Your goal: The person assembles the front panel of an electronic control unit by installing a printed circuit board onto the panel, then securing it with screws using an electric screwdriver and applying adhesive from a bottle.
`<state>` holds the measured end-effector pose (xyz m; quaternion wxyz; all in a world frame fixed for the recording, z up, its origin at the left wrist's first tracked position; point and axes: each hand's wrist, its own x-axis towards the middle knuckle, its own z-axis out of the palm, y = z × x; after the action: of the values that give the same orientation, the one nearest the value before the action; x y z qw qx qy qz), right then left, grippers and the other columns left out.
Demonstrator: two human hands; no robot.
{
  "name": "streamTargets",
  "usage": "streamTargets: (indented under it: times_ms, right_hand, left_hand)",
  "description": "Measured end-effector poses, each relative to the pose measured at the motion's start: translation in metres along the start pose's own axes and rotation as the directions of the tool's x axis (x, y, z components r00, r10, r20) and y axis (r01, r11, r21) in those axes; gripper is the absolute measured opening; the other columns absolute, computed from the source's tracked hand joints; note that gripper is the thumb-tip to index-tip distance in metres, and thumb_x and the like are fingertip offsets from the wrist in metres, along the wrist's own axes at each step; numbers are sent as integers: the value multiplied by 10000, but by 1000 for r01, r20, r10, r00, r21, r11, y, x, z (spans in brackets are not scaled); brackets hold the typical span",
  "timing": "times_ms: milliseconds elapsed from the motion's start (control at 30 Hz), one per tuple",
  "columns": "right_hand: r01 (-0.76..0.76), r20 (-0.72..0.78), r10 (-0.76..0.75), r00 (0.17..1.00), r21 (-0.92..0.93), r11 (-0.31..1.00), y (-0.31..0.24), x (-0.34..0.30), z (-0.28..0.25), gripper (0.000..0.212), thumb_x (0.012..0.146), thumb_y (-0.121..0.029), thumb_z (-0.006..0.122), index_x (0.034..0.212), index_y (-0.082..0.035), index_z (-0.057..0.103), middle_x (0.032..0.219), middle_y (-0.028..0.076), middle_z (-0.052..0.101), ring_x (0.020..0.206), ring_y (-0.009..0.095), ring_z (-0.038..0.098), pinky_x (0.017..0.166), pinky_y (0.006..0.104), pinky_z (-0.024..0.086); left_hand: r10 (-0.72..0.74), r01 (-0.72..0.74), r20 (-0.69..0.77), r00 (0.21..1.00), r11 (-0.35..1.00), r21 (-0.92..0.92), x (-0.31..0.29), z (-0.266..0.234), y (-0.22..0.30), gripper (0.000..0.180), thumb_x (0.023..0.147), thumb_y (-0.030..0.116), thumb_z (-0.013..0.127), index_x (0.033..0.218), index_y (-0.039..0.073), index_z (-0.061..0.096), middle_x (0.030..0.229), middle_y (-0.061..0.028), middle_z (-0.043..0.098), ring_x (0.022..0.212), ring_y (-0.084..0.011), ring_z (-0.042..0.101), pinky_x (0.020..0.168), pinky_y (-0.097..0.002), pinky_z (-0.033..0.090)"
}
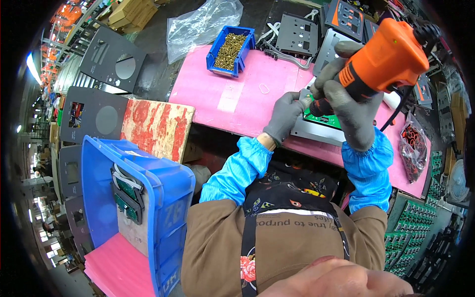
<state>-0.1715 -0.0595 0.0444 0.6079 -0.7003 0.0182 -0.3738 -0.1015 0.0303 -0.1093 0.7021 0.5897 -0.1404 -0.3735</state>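
In my gloved right hand [346, 99] is an orange corded electric screwdriver [391, 57], its dark nose tilted down to the left. The nose is over a green circuit board [324, 119] in a grey metal panel [316, 132] at the near edge of the pink-covered table. My gloved left hand [286, 116] is at the board's left side, fingers pinched together close to the screwdriver's nose. Whatever those fingertips hold is too small to make out. My right hand hides part of the board, and the screwdriver's bit is hard to see.
A blue bin of brass-coloured screws [230, 52] stands on the pink table cover [203, 94]. Beyond it lie a clear plastic bag [203, 24] and dark metal panels [297, 34]. A bag of red rings [413, 146] lies right; a large blue crate [168, 198] stands left.
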Motion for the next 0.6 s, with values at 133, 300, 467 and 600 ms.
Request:
streamTargets:
  times_ms: [133, 300, 467, 600]
  right_hand:
    - [-101, 35, 99, 994, 62, 993, -4, 1, -6, 125, 725, -83, 681, 809, -20, 613, 668, 36, 621, 577, 100, 599, 548, 246, 498]
    - [-90, 38, 88, 995, 61, 994, 2, -2, -4, 140, 728, -103, 687, 813, -20, 614, 670, 20, 605, 597, 99, 587, 562, 246, 483]
    - [14, -31, -8, 1000, 200, 980, -16, -2, 5, 200, 735, -70, 699, 909, -33, 606, 736, 30, 610, 652, 109, 600, 601, 263, 497]
    - [181, -41, -177, 983, 329, 927, -31, 2, -52, 203, 824, -181, 646, 895, 2, 594, 786, 91, 612, 676, 181, 640, 600, 302, 533]
  left_hand:
    - [22, -22, -27, 999, 1000, 12, -2, 5, 4, 432, 867, 235, 650, 1146, -77, 545, 965, -101, 633, 827, -127, 591, 716, -269, 493]
    - [29, -29, -29, 999, 999, -24, 4, 0, -7, 397, 873, 220, 637, 1132, -71, 558, 961, -102, 638, 821, -131, 598, 715, -270, 498]
    - [215, -219, 51, 975, 968, 125, 12, -10, -22, 444, 856, 266, 669, 1125, -69, 560, 944, -103, 642, 816, -133, 605, 719, -264, 499]
    - [218, -154, -180, 959, 937, 313, 10, -17, 11, 511, 833, 387, 692, 1096, -36, 578, 912, -104, 648, 780, -148, 610, 690, -301, 499]
